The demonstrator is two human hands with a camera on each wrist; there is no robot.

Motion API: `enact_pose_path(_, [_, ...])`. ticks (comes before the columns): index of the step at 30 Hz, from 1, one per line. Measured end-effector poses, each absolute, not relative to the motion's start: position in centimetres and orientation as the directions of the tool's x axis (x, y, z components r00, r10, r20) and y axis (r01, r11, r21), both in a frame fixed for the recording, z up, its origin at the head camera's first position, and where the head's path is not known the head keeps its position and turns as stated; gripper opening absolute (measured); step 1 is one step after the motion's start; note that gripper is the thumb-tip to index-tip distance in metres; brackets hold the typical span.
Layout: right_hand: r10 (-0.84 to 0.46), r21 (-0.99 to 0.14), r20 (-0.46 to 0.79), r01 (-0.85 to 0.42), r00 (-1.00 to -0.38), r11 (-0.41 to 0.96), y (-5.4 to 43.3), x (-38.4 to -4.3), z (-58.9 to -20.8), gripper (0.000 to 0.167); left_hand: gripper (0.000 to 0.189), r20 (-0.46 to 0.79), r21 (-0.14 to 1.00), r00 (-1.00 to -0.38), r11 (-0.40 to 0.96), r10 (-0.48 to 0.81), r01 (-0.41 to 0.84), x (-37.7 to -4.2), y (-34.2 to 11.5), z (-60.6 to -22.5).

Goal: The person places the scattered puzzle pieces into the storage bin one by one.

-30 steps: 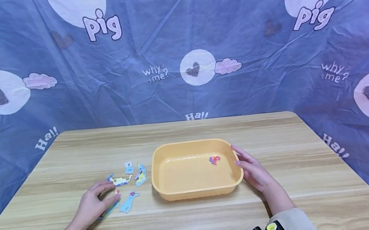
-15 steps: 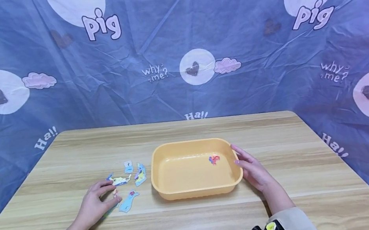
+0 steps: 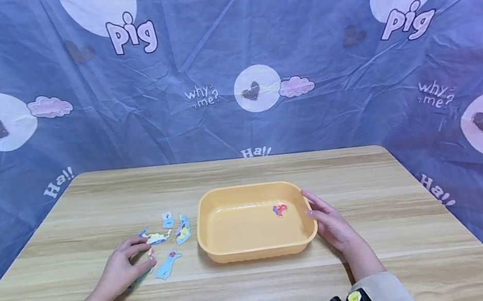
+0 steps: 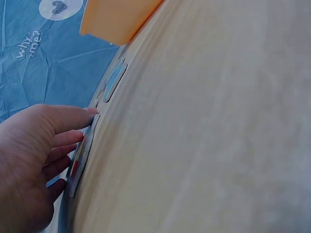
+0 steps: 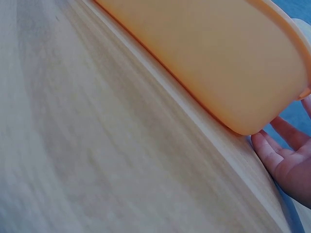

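My left hand (image 3: 123, 266) is low over a group of flat, printed puzzle pieces. A small pinkish puzzle piece (image 3: 151, 254) shows between thumb and index fingertips, which pinch it at its edges. Under the palm lies a bluish-green piece (image 3: 140, 279), mostly hidden. In the left wrist view, the thumb (image 4: 73, 117) reaches the end of a flat piece (image 4: 81, 160) on the table. My right hand (image 3: 334, 222) rests its extended fingers on the right wall of the yellow-orange tray (image 3: 257, 253); the right wrist view shows fingertips at the tray's lower corner.
A red and blue piece (image 3: 280, 210) lies inside the tray. Near the left hand lie a light blue piece (image 3: 167, 266), a yellow and blue piece (image 3: 157, 237), a colourful piece (image 3: 182, 229) and a small pale piece (image 3: 167, 219). A blue patterned curtain (image 3: 214, 29) hangs behind the table.
My left thumb and fingers have shifted slightly around the small piece, and the hand covers more of the bluish-green one. The right hand and tray have stayed in place.
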State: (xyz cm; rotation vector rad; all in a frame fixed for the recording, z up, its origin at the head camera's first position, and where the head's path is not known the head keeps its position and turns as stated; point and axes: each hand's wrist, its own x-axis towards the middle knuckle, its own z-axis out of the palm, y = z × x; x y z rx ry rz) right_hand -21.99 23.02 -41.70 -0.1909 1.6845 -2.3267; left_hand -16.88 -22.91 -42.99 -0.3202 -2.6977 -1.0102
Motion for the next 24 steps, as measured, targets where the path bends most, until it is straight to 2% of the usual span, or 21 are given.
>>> enact_pose_path(12, [-0.275,-0.947,-0.06,0.141,-0.96,-0.287,22.99,-22.01,-41.72,0.061,0.04,0.228,0.585,-0.958,0.762,0.171,0.276,-16.86,-23.23,-42.2])
enact_pose_path(19, [-0.279,-0.95,-0.035,0.119,-0.959,-0.29,23.07,-21.96,-41.79,0.059,0.04,0.281,0.561,-0.948,0.776,0.148,0.288,-17.17,-22.86,-42.63])
enact_pose_path(24, [-0.284,-0.951,-0.031,0.115,-0.958,-0.285,23.06,-21.99,-41.8,0.059,0.04,0.274,0.555,-0.954,0.789,0.125,0.263,-17.13,-22.66,-42.77])
